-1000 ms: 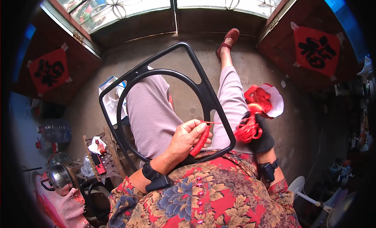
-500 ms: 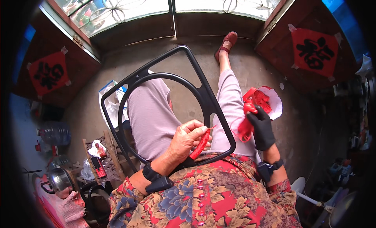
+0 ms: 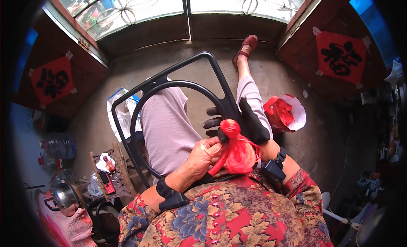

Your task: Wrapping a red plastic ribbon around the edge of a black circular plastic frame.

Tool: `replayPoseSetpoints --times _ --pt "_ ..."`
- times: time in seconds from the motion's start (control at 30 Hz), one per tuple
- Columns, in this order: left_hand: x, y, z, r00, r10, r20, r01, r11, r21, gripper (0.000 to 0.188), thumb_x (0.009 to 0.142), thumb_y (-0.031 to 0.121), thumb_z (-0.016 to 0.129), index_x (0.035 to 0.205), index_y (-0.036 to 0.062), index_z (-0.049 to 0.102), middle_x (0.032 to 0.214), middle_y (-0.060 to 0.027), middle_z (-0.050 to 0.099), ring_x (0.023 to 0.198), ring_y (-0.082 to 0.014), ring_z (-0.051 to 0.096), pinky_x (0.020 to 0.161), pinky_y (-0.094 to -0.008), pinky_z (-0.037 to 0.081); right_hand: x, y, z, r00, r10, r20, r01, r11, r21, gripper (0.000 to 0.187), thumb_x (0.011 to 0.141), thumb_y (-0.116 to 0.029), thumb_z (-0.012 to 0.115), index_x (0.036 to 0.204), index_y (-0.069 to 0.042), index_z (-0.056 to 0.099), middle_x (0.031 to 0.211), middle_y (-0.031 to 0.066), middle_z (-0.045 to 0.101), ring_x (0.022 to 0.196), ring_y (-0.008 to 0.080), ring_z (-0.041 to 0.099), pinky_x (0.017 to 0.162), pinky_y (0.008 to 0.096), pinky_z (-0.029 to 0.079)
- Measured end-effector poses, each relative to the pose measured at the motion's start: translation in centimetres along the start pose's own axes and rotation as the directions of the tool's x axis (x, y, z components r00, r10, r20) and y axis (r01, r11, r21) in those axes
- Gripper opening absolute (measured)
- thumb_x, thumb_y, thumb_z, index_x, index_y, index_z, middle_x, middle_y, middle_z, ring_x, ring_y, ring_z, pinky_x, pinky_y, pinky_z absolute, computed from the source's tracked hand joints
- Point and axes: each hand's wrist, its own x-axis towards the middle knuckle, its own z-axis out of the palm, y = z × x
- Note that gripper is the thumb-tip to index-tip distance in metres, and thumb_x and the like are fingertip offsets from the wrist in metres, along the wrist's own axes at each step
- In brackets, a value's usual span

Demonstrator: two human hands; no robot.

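A black frame (image 3: pixel 113 115) with a round inner ring leans across my lap. Part of its near right side is wrapped in red cord (image 3: pixel 218 164). My bare left hand (image 3: pixel 203 155) is closed, its fingertips pinching the cord at the wrapped part. My right hand (image 3: pixel 254 126), in a black glove, is at the frame's right side with its fingers spread, several reaching behind the bar into the ring opening. A tied red cord bundle (image 3: pixel 241 155), blurred, hangs in front of the glove. Whether the glove touches it is hidden.
A red bag (image 3: pixel 273 115) with a white lining and more red cord stands by my right leg. To the left is a small wooden stand (image 3: pixel 121 164) holding a red phone (image 3: pixel 109 185). Behind that are a pot (image 3: pixel 66 198) and bottles. Double doors (image 3: pixel 148 30) stand ahead.
My right hand has moved left with the cord bundle, from beside the bag to the frame, and its fingers have spread. The frame has shifted slightly right. My left hand stays at the wrapping.
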Motion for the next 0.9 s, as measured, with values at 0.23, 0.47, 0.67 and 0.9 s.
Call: replayPoseSetpoints --times 0.23,0.47,0.67,0.9 --pt "0.7 -0.4 -0.7 0.981 0.152 -0.119 -0.121 0.965 0.233 0.014 0.088 0.020 0.060 0.089 0.0056 0.059 0.070 0.0059 0.053 0.056 0.0002 0.040 0.048 -0.0143 0.033 -5.6 2.1 1.6 0.825 -0.172 -0.539 -0.381 0.536 -0.754 0.043 0.078 -0.016 0.063 0.117 -0.001 0.053 0.098 0.0049 0.061 0.087 0.0090 0.054 0.079 0.0257 0.044" --pt "0.6 -0.2 -1.2 0.997 0.079 -0.017 -0.075 0.983 0.169 0.011 0.091 0.015 0.055 0.093 0.0049 0.055 0.080 -0.0020 0.060 0.063 -0.0043 0.058 0.053 -0.0157 0.049 -8.4 4.5 -0.7 0.897 -0.238 -0.372 -0.086 0.731 -0.677 0.033 0.087 -0.016 0.052 0.117 0.000 0.052 0.099 0.0063 0.061 0.086 0.0124 0.057 0.078 0.0276 0.047" --pt "0.2 0.1 -0.6 0.996 0.064 -0.057 -0.052 0.978 0.201 0.016 0.091 0.020 0.055 0.093 0.0044 0.053 0.080 -0.0042 0.061 0.066 -0.0107 0.062 0.059 -0.0210 0.054 -11.1 3.6 -3.1 0.681 -0.260 -0.684 0.341 0.940 -0.018 0.033 0.090 -0.030 0.052 0.107 -0.003 0.053 0.093 0.0097 0.061 0.081 0.0223 0.061 0.076 0.0372 0.051" --pt "0.6 0.2 -0.6 0.997 0.062 -0.054 -0.052 0.983 0.178 0.018 0.090 0.021 0.056 0.096 0.0045 0.052 0.081 -0.0063 0.062 0.066 -0.0152 0.065 0.057 -0.0248 0.056 -16.1 0.5 -4.5 0.636 -0.465 -0.616 0.615 0.788 0.040 0.033 0.092 -0.032 0.049 0.108 -0.004 0.050 0.069 0.0035 0.049 0.058 0.0146 0.051 0.061 0.0277 0.048"
